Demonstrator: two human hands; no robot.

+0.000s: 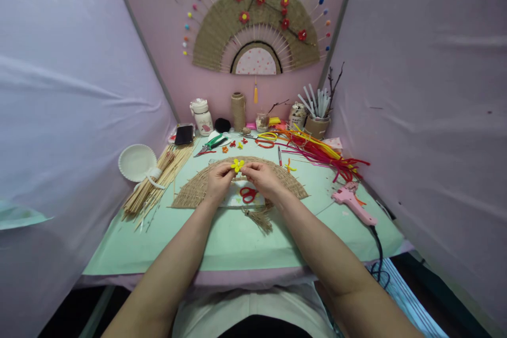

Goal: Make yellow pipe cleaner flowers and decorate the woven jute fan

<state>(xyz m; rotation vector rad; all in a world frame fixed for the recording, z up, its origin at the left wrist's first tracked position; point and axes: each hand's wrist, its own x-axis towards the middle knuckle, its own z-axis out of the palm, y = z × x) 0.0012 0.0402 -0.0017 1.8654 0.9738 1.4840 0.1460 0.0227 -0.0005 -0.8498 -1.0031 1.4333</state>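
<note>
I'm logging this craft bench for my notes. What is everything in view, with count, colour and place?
yellow flower: one, yellow, pinched between both hands
woven fan: one, tan, flat on the mat under the hands
red scissors: one, red, on the fan
glue gun: one, pink, right on the mat
pipe cleaners: a heap, red, orange, yellow, pink, back right
bamboo sticks: a bundle, tan, left
paper plate: one, white, far left
pliers: one, green handles, back left
twine spool: one, tan, back
wall fan: one, tan with red flowers, wall
left hand: holds the flower
right hand: holds the flower
</note>
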